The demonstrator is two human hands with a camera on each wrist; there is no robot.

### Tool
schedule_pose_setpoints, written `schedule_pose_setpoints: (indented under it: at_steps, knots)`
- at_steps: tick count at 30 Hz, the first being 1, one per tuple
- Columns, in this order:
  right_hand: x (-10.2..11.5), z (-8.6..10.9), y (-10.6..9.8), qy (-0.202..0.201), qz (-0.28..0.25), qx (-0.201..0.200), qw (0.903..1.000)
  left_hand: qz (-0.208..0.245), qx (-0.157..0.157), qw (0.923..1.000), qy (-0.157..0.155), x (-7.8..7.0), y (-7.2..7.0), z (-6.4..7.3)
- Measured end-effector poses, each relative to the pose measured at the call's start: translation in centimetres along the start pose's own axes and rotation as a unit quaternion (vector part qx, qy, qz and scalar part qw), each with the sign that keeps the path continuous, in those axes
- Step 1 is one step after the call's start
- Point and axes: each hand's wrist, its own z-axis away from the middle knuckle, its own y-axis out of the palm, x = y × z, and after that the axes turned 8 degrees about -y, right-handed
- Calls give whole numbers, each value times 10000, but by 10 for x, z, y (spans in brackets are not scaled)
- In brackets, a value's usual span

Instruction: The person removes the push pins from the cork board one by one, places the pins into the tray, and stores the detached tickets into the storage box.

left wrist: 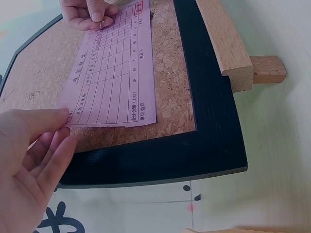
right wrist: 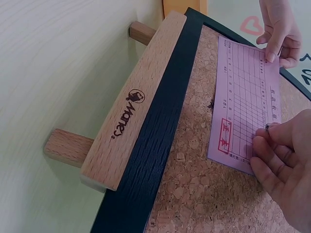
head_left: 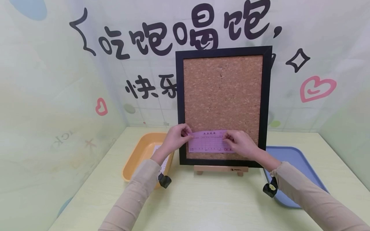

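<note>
A pink receipt slip with a printed grid lies across the lower part of a black-framed cork board. My left hand pinches the slip's upper left corner between thumb and fingers. At the slip's upper right, my right hand pinches a small metal pushpin between thumb and index finger. In the left wrist view the pin's point faces the paper; whether it has entered the cork I cannot tell. The other fingers of my right hand touch the slip's edge in the right wrist view.
The board stands on a wooden easel on the pale table. To the left is an orange tray with a printed white paper in it. A blue tray lies on the right, partly under my right forearm.
</note>
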Motion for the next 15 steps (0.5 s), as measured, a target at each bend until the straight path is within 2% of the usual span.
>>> schedule_pose_setpoints:
  at_steps: [7, 15]
  knots:
    - [-1, 0, 0, -12, -31, 23, 10000, 45, 15, 10000, -20, 0, 0, 0]
    - [-3, 4, -2, -222, 48, 17, 9997, 10, -30, 9994, -340, 1, 0, 1]
